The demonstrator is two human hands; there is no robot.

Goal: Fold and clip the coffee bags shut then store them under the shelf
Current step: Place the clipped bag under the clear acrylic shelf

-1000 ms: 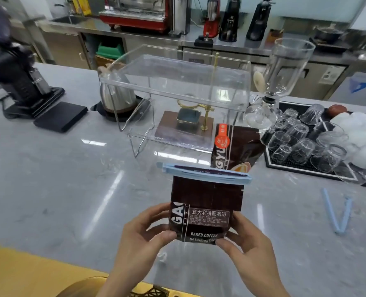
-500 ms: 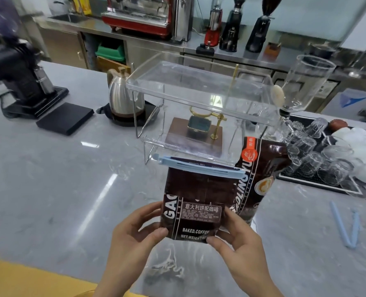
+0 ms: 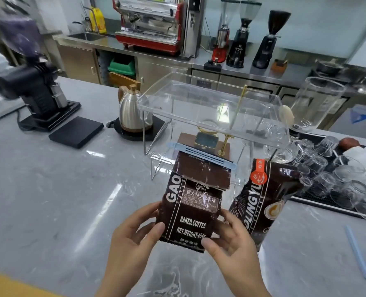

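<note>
1. Head view, the step in hand: I hold the clipped coffee bag (image 3: 190,202) upright above the grey counter (image 3: 49,200). My left hand (image 3: 135,234) grips its lower left edge, thumb on the front. My right hand (image 3: 229,239) pinches the lower right corner the same way. The top is folded over and a pale blue clip (image 3: 201,155) runs across the fold, so I judge fold and clip done for this bag; storing it is what remains.

2. Head view, the next move: the clear shelf (image 3: 209,108) stands on thin wire legs just beyond the bag. I judge the bag must go forward and low, under the clear top and between the legs. The clip is wider than the bag, so its ends could catch on a leg.

3. Head view, what stands in the way: a wooden stand with brass fittings (image 3: 205,142) already sits beneath the shelf, behind the clip, and takes part of that space. The second coffee bag (image 3: 265,196) leans just beside my right hand, its top open and unclipped as far as I can tell, near the shelf's right legs.

4. Head view, around: a spare blue clip (image 3: 362,256) lies on the counter to the far right, well apart. A black tray of upturned glasses (image 3: 336,179) sits beyond the second bag. A steel kettle (image 3: 132,112) stands left of the shelf, with a black grinder (image 3: 36,91) farther left.
</note>
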